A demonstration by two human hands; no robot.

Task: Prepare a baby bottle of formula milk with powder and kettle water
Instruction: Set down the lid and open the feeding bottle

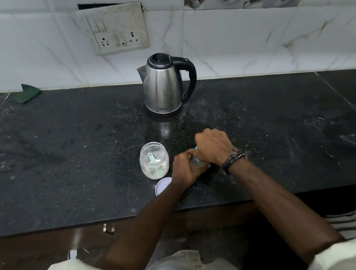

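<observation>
Head view: both hands meet on the baby bottle, standing near the front edge of the black stone surface. Left hand wrapped around the bottle's lower body, fingers closed on it. Right hand clamped over the top from above, covering the cap; only a sliver of blue shows under its fingers. Bottle mostly hidden, contents can't be read. Black wristband on the right wrist.

Just left of the bottle: clear powder jar, open, upright, pale powder at the bottom, light-green scoop standing inside. Its lid lies flat on the surface in front of the jar, partly under the left forearm.

Steel electric kettle further back, centre, near the wall, lid shut, handle to the right, spout to the left. Wall socket panel above it. Green cloth at back left.
</observation>
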